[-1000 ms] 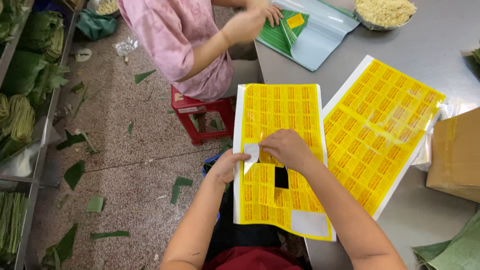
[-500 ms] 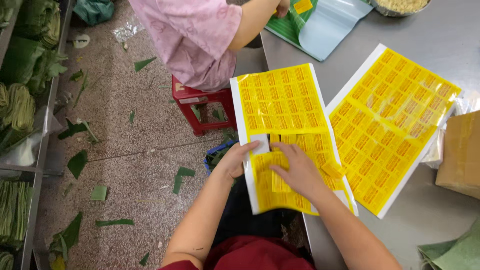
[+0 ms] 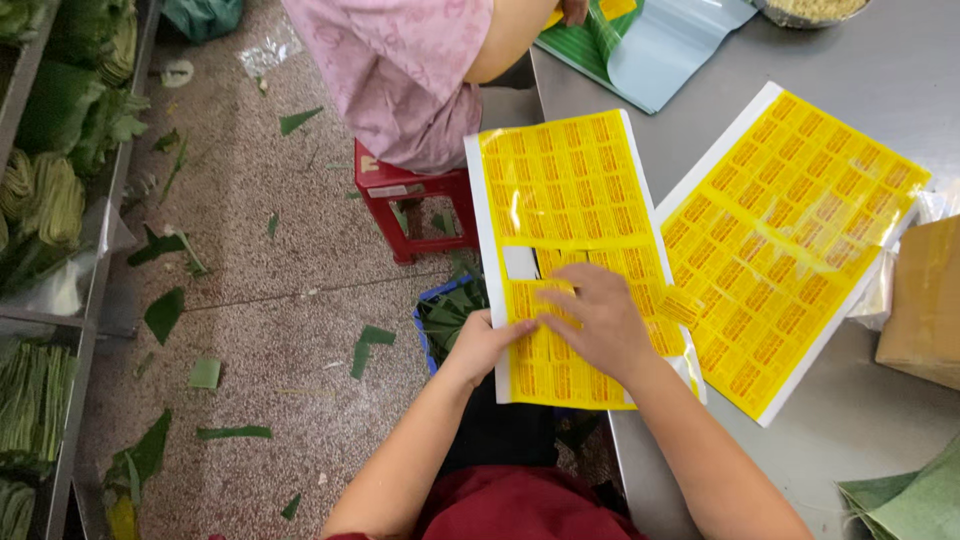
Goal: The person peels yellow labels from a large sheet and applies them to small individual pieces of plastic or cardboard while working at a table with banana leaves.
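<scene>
I hold a yellow sticker sheet [image 3: 570, 190] that lies half over the edge of the metal table [image 3: 860, 440]. My left hand [image 3: 488, 345] grips its lower left edge from the white margin. My right hand [image 3: 603, 322] lies on the sheet's lower half, and its fingertips pinch a yellow sticker [image 3: 540, 298] beside a bare white gap in the row. A second, full yellow sticker sheet [image 3: 800, 230] lies flat on the table just to the right, touching the first.
Another person in a pink top [image 3: 400, 70] works at the table's far end above a red stool [image 3: 405, 195]. A cardboard box [image 3: 925, 300] stands right. A green and white bag [image 3: 660, 40] lies far. Leaf scraps [image 3: 165, 312] litter the floor. Leaf shelves [image 3: 50, 200] stand left.
My right hand has slid down and left over the sheet to the gap in the sticker row. My left hand has shifted lower along the sheet's left edge.
</scene>
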